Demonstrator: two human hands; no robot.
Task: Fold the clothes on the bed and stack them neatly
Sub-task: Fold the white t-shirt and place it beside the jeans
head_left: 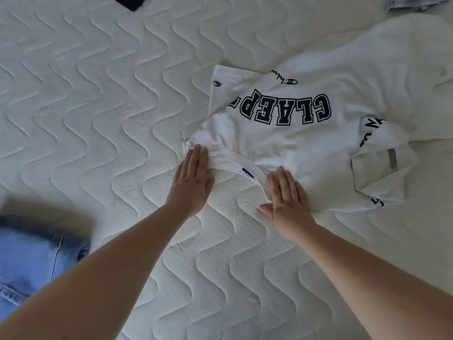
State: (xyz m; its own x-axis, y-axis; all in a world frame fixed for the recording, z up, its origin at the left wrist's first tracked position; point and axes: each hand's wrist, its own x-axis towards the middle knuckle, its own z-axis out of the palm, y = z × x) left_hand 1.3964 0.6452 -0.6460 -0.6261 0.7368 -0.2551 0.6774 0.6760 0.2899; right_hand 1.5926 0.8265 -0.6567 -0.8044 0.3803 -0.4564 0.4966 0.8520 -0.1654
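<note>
Both hands flat, fingers straight, left hand [192, 181] and right hand [285, 196] pressing the white shirt's [294, 143] collar edge mid-mattress [98, 106], open quilting leftward, jeans [31, 261] at the near-left edge

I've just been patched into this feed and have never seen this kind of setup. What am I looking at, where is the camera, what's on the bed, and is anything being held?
There is no robot here: a person works with bare hands, and the one picture comes from a camera on their head, looking down. The left hand and right hand both lie flat with straight fingers on the collar end of a white T-shirt with dark block letters, spread on a quilted white mattress. They press it; nothing is gripped. Blue jeans lie at the lower left, a dark garment at the top edge, and a pale checked cloth at the top right.
</note>
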